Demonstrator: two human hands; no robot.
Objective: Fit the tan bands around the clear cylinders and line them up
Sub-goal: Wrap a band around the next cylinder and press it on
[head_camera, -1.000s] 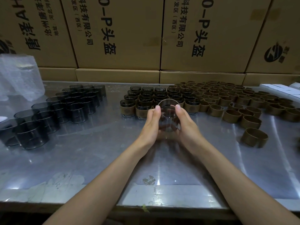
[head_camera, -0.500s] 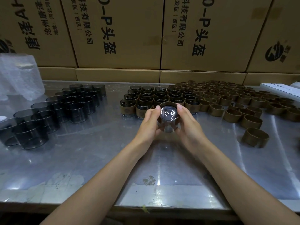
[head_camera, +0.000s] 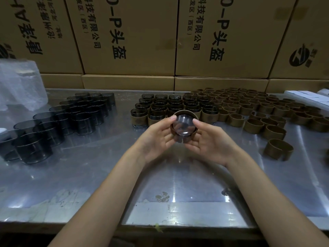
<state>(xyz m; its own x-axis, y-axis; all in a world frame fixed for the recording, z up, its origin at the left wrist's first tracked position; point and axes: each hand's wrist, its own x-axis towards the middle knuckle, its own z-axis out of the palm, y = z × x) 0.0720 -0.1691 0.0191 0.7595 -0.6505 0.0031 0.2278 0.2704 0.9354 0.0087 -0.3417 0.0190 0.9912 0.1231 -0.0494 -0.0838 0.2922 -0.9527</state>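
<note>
A person's left hand (head_camera: 157, 138) and right hand (head_camera: 211, 140) cradle a clear plastic cylinder (head_camera: 184, 126), tipped toward the camera above the steel table (head_camera: 106, 175), with a tan band (head_camera: 185, 112) ringing its far end. Held only by fingertips, the slick cylinder could slip, or the band could seat crooked. It looks empty, like the unbanded dark cylinders (head_camera: 58, 122) at left.

Behind the steel table (head_camera: 53, 175), you can read "O-P头盔" and "科技有限公司 (西区)" printed sideways in black on the cardboard boxes (head_camera: 135, 32); remaining print is cropped
</note>
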